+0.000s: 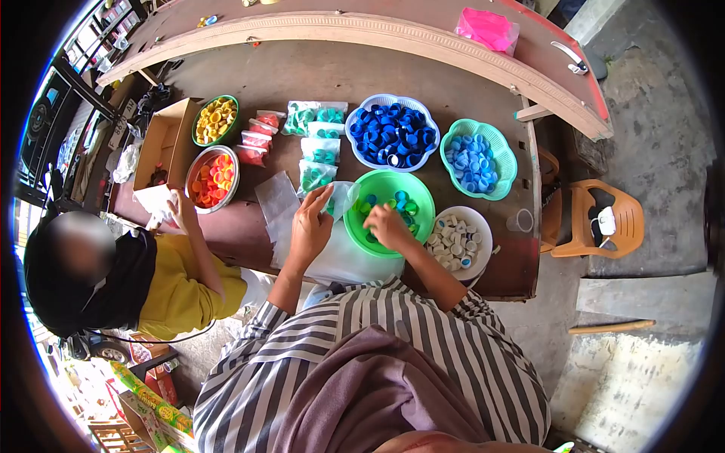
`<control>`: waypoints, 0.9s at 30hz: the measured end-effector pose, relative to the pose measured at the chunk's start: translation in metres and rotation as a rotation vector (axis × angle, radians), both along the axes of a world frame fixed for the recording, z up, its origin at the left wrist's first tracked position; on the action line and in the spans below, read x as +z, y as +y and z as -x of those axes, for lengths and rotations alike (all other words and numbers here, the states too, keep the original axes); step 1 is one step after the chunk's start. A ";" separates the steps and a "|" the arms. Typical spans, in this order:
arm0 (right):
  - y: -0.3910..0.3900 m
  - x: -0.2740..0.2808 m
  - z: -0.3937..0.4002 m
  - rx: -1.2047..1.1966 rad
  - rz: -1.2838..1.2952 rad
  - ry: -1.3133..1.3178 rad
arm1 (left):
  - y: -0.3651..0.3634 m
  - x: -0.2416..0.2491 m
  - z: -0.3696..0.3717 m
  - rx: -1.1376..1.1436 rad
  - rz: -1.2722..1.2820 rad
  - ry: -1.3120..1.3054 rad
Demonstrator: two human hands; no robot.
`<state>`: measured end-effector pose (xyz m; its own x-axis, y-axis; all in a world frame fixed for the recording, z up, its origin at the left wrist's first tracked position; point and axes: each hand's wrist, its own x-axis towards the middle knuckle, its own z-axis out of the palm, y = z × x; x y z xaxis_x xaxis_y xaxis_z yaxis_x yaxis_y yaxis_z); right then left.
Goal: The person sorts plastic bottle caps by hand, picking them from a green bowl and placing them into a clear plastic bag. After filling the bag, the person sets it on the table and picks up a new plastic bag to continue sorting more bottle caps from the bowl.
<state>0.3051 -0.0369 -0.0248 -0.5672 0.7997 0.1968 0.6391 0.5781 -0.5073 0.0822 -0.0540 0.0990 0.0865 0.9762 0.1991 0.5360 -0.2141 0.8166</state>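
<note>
My left hand (310, 228) holds a clear plastic bag (344, 199) by its edge, with a few green bottle caps showing through the film. The bag's mouth is beside the rim of a bright green basin (427, 198). Inside that basin, my right hand (388, 226) is among green and teal bottle caps (402, 202), its fingers bent and closed. What lies between those fingertips is hidden. Below my left hand, flat clear bags (278, 198) are spread on the table (249, 72). Filled bags of green caps (320, 151) lie just beyond.
Around stand a basket of dark blue caps (393, 134), a basket of light blue caps (471, 162), a bowl of white caps (456, 240), bowls of yellow caps (216, 119) and orange caps (213, 180), and a cardboard box (166, 140). A co-worker (181, 272) sits at left holding a bag.
</note>
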 end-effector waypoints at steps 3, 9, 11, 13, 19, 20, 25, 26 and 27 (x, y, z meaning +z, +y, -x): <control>-0.018 -0.024 0.001 -0.039 -0.054 -0.132 | 0.004 0.002 0.001 0.002 0.005 -0.006; 0.001 -0.006 -0.009 -0.196 0.131 0.071 | 0.007 0.000 -0.002 -0.024 0.006 -0.010; 0.012 0.002 -0.011 -0.303 0.149 0.225 | 0.008 0.000 -0.005 -0.028 0.006 0.004; 0.016 0.050 -0.004 -0.483 0.206 0.591 | 0.008 0.004 -0.010 -0.050 0.012 -0.002; 0.009 0.133 0.021 -0.211 -0.238 0.341 | 0.010 -0.006 -0.024 -0.081 -0.043 0.007; 0.011 0.129 0.022 -0.240 -0.244 0.418 | 0.011 -0.007 -0.024 -0.082 -0.042 0.008; 0.010 0.061 0.007 -0.513 0.108 0.688 | 0.013 -0.001 -0.017 -0.050 -0.020 0.003; 0.006 0.048 -0.002 -0.357 0.201 0.285 | 0.013 -0.003 -0.016 -0.052 -0.025 -0.011; 0.001 0.035 -0.008 -0.192 0.282 -0.116 | 0.015 -0.003 -0.015 -0.053 -0.027 -0.012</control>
